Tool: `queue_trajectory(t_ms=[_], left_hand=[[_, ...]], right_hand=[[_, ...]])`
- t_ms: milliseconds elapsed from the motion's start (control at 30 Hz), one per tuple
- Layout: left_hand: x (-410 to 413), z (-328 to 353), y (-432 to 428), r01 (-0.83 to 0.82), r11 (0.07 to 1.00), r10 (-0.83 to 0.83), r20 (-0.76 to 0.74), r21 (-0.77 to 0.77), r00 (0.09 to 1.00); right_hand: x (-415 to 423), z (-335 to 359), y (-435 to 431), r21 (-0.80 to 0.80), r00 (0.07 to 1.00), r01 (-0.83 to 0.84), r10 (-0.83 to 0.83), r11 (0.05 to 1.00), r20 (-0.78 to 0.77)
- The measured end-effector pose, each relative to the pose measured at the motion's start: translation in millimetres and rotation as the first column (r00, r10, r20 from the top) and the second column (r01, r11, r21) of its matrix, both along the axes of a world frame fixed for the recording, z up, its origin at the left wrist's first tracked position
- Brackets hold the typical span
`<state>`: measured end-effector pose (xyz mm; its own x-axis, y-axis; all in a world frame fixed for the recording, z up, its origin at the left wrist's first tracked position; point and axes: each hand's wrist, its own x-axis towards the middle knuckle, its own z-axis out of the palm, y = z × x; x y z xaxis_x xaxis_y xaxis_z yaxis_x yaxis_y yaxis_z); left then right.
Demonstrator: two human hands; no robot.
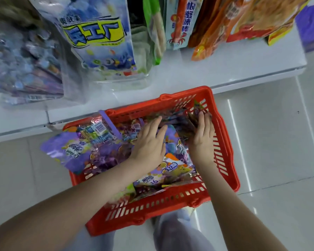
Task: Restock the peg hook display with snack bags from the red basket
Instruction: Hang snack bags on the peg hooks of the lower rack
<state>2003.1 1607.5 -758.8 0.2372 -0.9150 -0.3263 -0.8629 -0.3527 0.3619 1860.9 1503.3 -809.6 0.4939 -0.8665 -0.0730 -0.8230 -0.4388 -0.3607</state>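
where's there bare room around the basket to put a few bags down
Bare floor tile lies right of the red basket, and more tile to its left. The white base shelf is bare between the hanging bags and its front edge. The basket itself is crowded: snack bags fill it, both hands inside.

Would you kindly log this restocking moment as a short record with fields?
setting: shop aisle, white shelf base, tiled floor
red basket: on floor, full of snack bags
left hand: flat on purple bags, fingers spread
right hand: gripping dark packets at basket's far corner
overhang: purple bag sticks out over left rim
display: hanging bags above
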Motion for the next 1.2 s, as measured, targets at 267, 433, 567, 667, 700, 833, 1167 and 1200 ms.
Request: queue_trajectory(t_ms=[267, 433, 567, 667, 700, 833, 1167, 1200], left_hand=[[-5.7, -20.4, -4.6, 0.041, 0.998, -0.045, 0.107, 0.044, 0.993], [-2.9, -19.4, 2.1, 0.031, 0.999, -0.027, 0.096, -0.038, 0.995], [5.4, 5.0, 5.6, 0.031, 0.983, -0.025, 0.037, -0.183, 0.999], [16.8, 49.0, 4.6, -0.096, 0.968, 0.053, -0.186, -0.234, 0.981], [21.2, 68.3, 3.0, -0.181, 0.959, 0.109, -0.305, -0.218, 0.946], [40.7, 167.9, -5.0, -0.439, 0.88, 0.406, -0.771, 0.184, 0.491], [69.9, 456.2, 21.6, -0.318, 0.863, 0.434, -0.898, 0.392, 0.07], [71.2, 483.4, 25.3, -0.343, 0.86, 0.426, -0.901, 0.377, 0.077]], right_hand=[[6.8, -6.5, 32.9, 0.304, 0.784, 0.52, -0.587, 0.798, 0.201], [3.0, -18.2, 7.0, 0.173, 0.946, 0.321, -0.308, 0.931, -0.098], [-6.4, 20.1, -6.7, 0.191, 0.981, 0.193, -0.196, 0.962, -0.006], [-11.1, 89.7, -0.1, 0.315, 0.962, 0.173, -0.229, 0.933, 0.149], [-12.1, 118.1, 3.2, 0.393, 0.944, 0.192, -0.279, 0.899, 0.176], [-13.7, 242.1, 14.9, 0.76, 0.856, 0.176, -0.478, 0.626, 0.196], [13.5, 522.1, 32.0, 0.896, 0.78, -0.136, -0.512, 0.422, 0.36], [19.1, 545.2, 33.4, 0.892, 0.761, -0.162, -0.523, 0.421, 0.385]])
